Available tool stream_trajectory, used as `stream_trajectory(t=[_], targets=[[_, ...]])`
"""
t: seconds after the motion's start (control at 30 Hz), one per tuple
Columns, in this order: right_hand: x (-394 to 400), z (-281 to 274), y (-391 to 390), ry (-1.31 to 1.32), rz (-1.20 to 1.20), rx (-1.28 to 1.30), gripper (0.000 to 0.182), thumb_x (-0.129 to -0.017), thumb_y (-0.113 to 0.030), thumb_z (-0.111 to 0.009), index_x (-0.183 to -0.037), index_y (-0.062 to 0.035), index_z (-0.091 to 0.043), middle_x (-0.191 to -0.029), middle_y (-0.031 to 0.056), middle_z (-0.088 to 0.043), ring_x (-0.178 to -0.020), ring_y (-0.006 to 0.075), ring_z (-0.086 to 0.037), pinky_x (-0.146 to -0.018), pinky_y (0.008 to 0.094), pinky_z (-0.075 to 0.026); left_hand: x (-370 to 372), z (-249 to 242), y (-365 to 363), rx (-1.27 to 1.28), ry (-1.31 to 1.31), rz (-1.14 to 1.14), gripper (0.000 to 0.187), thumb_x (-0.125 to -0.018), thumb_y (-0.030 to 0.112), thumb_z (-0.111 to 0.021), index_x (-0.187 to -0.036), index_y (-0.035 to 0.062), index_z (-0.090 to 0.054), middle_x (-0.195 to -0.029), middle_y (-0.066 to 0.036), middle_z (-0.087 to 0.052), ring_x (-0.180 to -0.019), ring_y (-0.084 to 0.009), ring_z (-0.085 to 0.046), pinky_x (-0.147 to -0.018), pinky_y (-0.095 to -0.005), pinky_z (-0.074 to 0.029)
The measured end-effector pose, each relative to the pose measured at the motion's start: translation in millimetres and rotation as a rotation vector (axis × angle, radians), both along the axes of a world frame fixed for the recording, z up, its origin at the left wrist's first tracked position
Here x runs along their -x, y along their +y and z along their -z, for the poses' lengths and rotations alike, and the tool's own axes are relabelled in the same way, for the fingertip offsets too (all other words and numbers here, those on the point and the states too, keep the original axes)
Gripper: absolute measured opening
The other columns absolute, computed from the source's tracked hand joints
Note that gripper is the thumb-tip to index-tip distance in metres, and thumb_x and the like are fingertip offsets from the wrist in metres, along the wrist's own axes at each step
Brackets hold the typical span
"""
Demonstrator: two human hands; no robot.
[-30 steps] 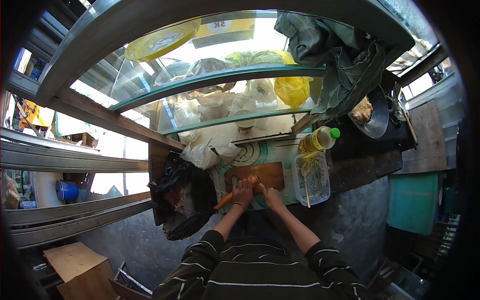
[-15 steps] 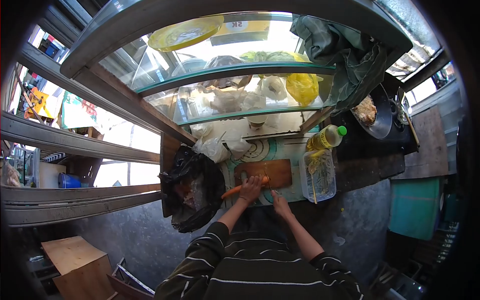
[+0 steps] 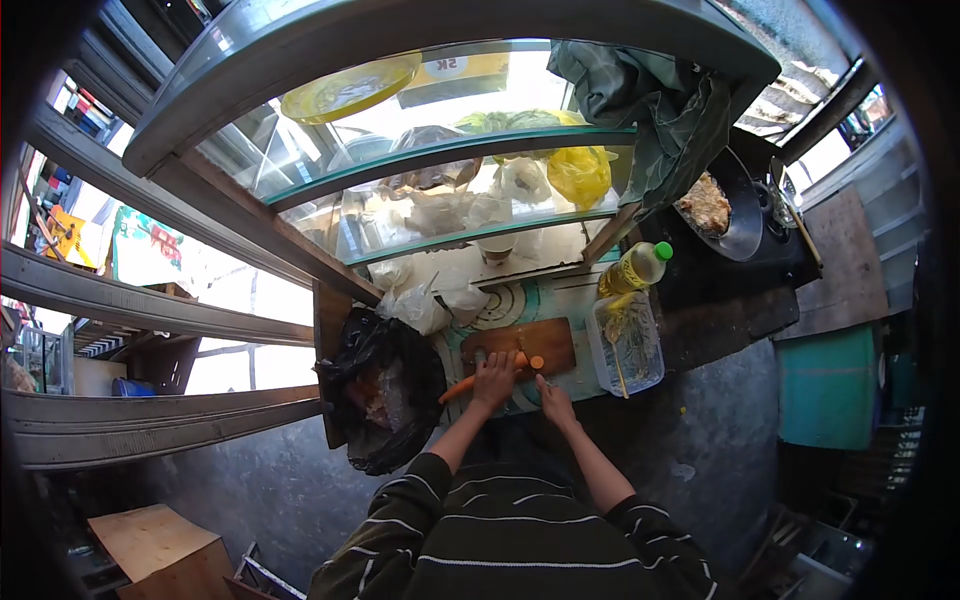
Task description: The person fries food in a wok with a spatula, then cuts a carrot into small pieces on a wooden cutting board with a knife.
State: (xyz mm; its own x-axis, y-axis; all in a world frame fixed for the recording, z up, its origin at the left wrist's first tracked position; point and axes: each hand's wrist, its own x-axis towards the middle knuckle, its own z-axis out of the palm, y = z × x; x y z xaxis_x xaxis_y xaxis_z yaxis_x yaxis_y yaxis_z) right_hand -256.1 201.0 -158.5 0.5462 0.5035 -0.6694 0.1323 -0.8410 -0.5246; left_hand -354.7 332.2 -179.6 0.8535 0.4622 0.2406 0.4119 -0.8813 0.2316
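An orange carrot [image 3: 457,390] lies aslant over the front of the wooden cutting board [image 3: 556,338], its thin end reaching past the board's left side. My left hand [image 3: 493,381] is closed over the carrot near its thick end. A round carrot slice [image 3: 537,362] sits on the board just right of that end. Beside the slice, at the board's front edge, my right hand [image 3: 556,402] grips a knife [image 3: 541,381]; its blade is small and hard to make out. A dark roundish object at the left of the board is partly hidden by my left hand.
On the left is a black plastic bag [image 3: 345,385] with scraps. To the right stand a clear plastic tub [image 3: 646,362] and an oil bottle [image 3: 637,270]. Farther right, a wok [image 3: 743,225] holds fried food. A glass display case [image 3: 470,140] rises behind the board.
A cut slice now shows apart from the carrot's thick end. My right hand with the knife has drawn slightly back from it. The whole view has shifted a little.
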Motion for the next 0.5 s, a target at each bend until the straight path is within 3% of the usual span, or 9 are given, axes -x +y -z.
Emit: stream_trajectory(t=[0.07,0.13,0.2,0.23,0.27,0.33,0.37,0.5], targets=[[2.4,-11.6,1.8,-0.039,0.025,-0.031,0.069,-0.081,-0.059,-0.032,-0.084,0.0042,-0.059,-0.081,0.0275,-0.056,-0.089,0.0428,-0.051,-0.072,0.0442,-0.04,4.4,-9.6,3.8,0.097,-0.053,-0.014,0.043,-0.077,0.031,-0.052,-0.112,0.008,-0.045,-0.091,-0.005,-0.048,-0.085,-0.0202,-0.047,-0.067,-0.0332,-0.038],[1.2,-28.2,4.1,-0.278,0.172,-0.202,0.06,-0.081,-0.052,-0.045,-0.077,0.0064,-0.055,-0.067,0.024,-0.054,-0.074,0.0386,-0.057,-0.065,0.0413,-0.041,11.3,-36.5,7.8,0.15,-0.191,-0.04,0.042,-0.077,0.027,-0.054,-0.112,0.0064,-0.045,-0.094,-0.007,-0.048,-0.088,-0.0223,-0.047,-0.07,-0.0344,-0.039],[-3.8,-29.7,15.7,-0.339,0.198,-0.25,0.053,-0.08,-0.049,-0.049,-0.082,0.0044,-0.054,-0.071,0.0224,-0.055,-0.075,0.0378,-0.056,-0.066,0.0414,-0.042,17.9,-65.4,9.0,0.193,-0.333,-0.068,0.042,-0.077,0.023,-0.056,-0.112,0.0048,-0.044,-0.097,-0.009,-0.049,-0.091,-0.0243,-0.048,-0.073,-0.0357,-0.04],[-5.0,-26.6,21.1,-0.393,0.233,-0.288,0.048,-0.079,-0.045,-0.053,-0.087,0.0023,-0.053,-0.074,0.0208,-0.056,-0.076,0.037,-0.056,-0.066,0.0416,-0.042,22.8,-74.8,8.5,0.311,-0.473,-0.072,0.041,-0.076,0.014,-0.056,-0.113,0.0042,-0.042,-0.099,-0.011,-0.049,-0.092,-0.027,-0.048,-0.076,-0.036,-0.04],[-5.5,-23.9,26.0,-0.39,0.219,-0.303,0.048,-0.079,-0.045,-0.053,-0.087,0.0023,-0.053,-0.074,0.0208,-0.056,-0.076,0.037,-0.056,-0.066,0.0416,-0.042,28.5,-84.2,8.4,0.427,-0.613,-0.076,0.042,-0.076,0.006,-0.057,-0.115,0.0036,-0.04,-0.101,-0.013,-0.048,-0.092,-0.0296,-0.049,-0.078,-0.0363,-0.04],[-8.2,-18.5,34.8,-0.617,0.041,-0.305,0.044,-0.077,-0.041,-0.055,-0.09,0.0005,-0.052,-0.081,0.0204,-0.057,-0.08,0.0365,-0.056,-0.068,0.0434,-0.043,35.5,-92.1,1.1,0.507,-0.748,-0.136,0.039,-0.077,0.006,-0.057,-0.112,0.0024,-0.042,-0.1,-0.013,-0.049,-0.092,-0.0285,-0.05,-0.079,-0.0355,-0.041],[-9.1,-16.5,37.0,-0.611,0.02,-0.323,0.044,-0.077,-0.041,-0.055,-0.09,0.0005,-0.052,-0.081,0.0204,-0.057,-0.08,0.0365,-0.056,-0.068,0.0434,-0.043,40.0,-95.8,-2.5,0.602,-0.88,-0.181,0.036,-0.078,0.007,-0.058,-0.11,0.0012,-0.043,-0.099,-0.013,-0.049,-0.091,-0.0274,-0.051,-0.079,-0.0346,-0.041],[-9.7,6.5,41.8,-0.551,-0.105,-0.331,0.039,-0.075,-0.034,-0.059,-0.087,0.0029,-0.053,-0.08,0.0218,-0.057,-0.081,0.037,-0.056,-0.067,0.0437,-0.043,66.2,-125.3,-14.0,0.719,-0.975,-0.364,0.038,-0.078,0.009,-0.059,-0.11,0.0013,-0.041,-0.095,-0.012,-0.051,-0.086,-0.0238,-0.054,-0.076,-0.032,-0.041]])
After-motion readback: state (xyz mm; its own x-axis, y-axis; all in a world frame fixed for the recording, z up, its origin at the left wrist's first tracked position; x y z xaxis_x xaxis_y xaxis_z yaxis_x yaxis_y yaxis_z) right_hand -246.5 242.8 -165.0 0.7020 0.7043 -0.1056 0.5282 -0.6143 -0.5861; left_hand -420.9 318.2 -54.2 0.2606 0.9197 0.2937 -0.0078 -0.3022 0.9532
